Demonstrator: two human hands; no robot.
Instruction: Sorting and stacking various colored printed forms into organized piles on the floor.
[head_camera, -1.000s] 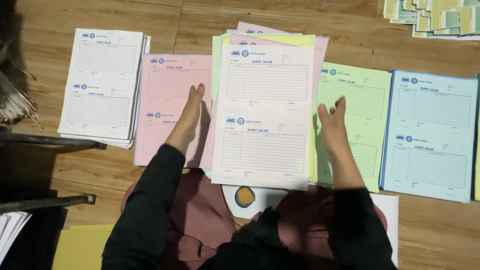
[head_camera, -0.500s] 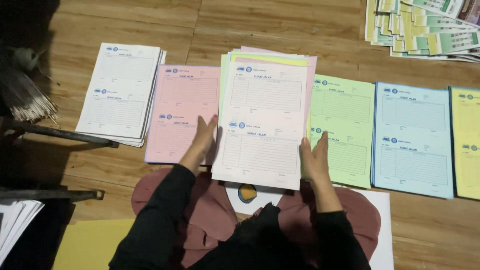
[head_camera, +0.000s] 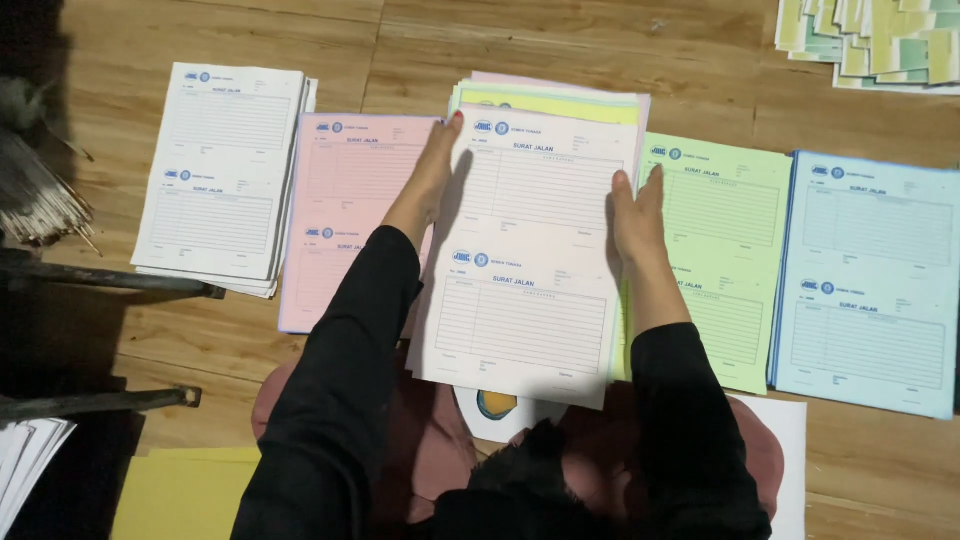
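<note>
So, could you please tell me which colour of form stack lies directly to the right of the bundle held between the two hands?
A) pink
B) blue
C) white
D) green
D: the green stack lies right beside the held bundle of forms, against the right hand, with the blue stack further right, while the pink stack sits by the left hand.

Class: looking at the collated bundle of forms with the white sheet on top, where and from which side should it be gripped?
Probably by its two long edges, from left and right. The bundle is tall, loose and layered; the left hand and right hand already flank those edges.
</note>
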